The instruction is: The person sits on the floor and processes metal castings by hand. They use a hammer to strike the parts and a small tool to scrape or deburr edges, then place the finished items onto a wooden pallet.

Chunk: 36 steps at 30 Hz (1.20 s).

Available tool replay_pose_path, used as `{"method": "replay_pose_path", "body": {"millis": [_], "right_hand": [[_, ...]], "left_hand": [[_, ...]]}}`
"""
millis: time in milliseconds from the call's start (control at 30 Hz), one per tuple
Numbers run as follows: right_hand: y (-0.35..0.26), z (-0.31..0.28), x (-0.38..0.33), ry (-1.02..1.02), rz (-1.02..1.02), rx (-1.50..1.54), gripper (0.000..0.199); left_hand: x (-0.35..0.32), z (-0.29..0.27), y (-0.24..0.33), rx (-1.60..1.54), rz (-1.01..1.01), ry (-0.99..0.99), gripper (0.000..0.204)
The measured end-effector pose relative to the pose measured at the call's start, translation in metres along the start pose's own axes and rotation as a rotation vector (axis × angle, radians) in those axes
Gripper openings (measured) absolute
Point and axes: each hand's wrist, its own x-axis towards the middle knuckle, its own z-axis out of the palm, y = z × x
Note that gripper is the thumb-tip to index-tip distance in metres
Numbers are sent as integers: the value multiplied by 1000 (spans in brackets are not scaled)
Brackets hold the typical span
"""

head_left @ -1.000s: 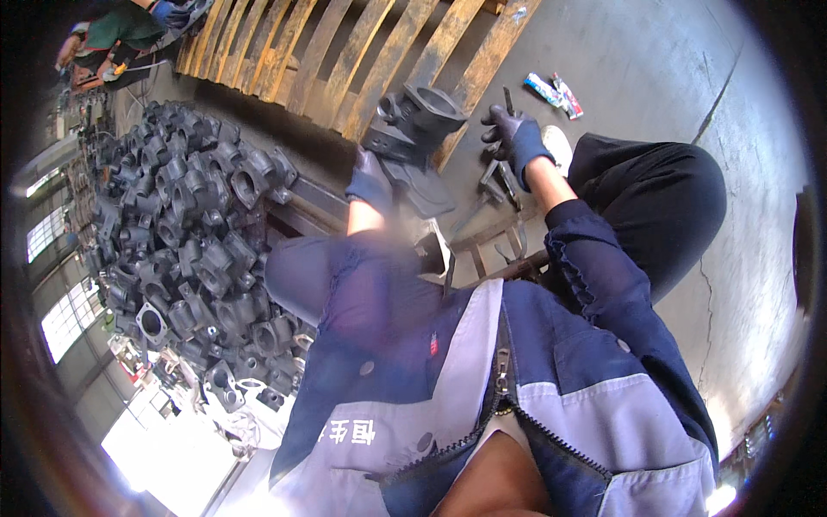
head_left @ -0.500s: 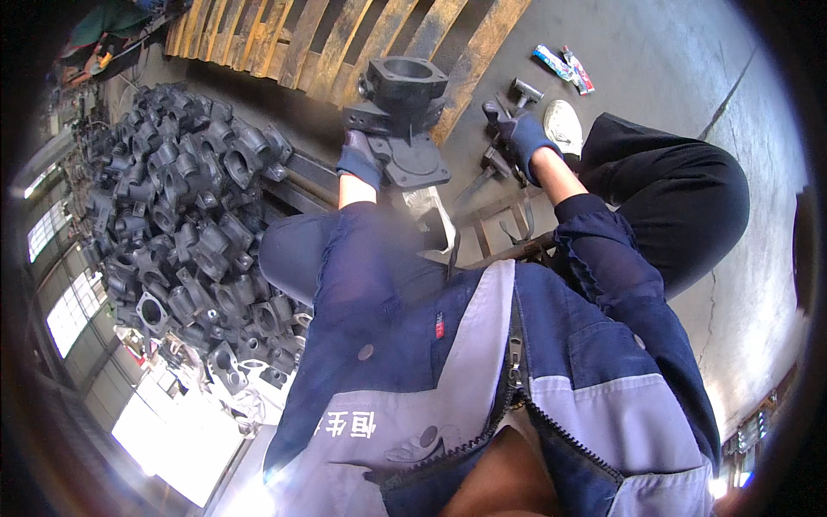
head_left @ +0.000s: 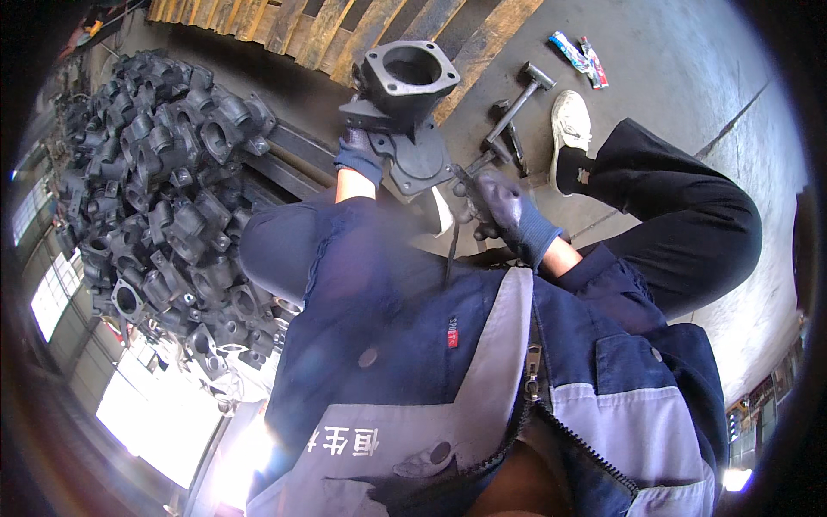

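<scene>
My left hand (head_left: 357, 153), in a dark glove, is closed on a dark metal casting (head_left: 418, 103). The casting has a square flange around a round opening at its top and a flatter flange below. My right hand (head_left: 508, 211), also gloved, sits close beside the lower flange with its fingers curled. A dark, narrow piece (head_left: 463, 179) shows at those fingers and points toward the casting; its kind is unclear. Just beyond lies a hammer (head_left: 521, 103) with a metal handle, its head pointing away from me.
A large heap of similar castings (head_left: 172, 189) rises on the left. Wooden pallet slats (head_left: 345, 39) lie at the far side, and dark metal rails (head_left: 289, 159) run beside the heap. Small coloured wrappers (head_left: 579, 59) lie on the floor beyond my white shoe (head_left: 570, 121).
My right hand has moved away from the hammer, back toward me and left to the casting. The casting has tilted, so its upper opening shows more.
</scene>
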Motion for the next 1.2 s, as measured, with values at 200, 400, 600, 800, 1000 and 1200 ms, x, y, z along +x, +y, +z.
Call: {"method": "replay_pose_path", "body": {"millis": [200,400,600,800,1000,1200], "right_hand": [[7,15,8,-34,557,529,34],[0,18,17,1,540,427,19],[-6,22,16,38,433,252,23],[-7,24,18,68,170,-59,25],[-21,21,17,39,-148,-563,34],[-46,31,22,-142,-55,-1131,30]], "left_hand": [[9,-6,-4,-18,-15,11,53],[13,-10,-5,-34,-21,19,53],[16,-11,-6,-38,-24,5,54],[15,-12,-6,-41,-12,-1,54],[19,-11,-6,-48,-10,-19,54],[21,-10,-4,-51,-12,-33,55]]}}
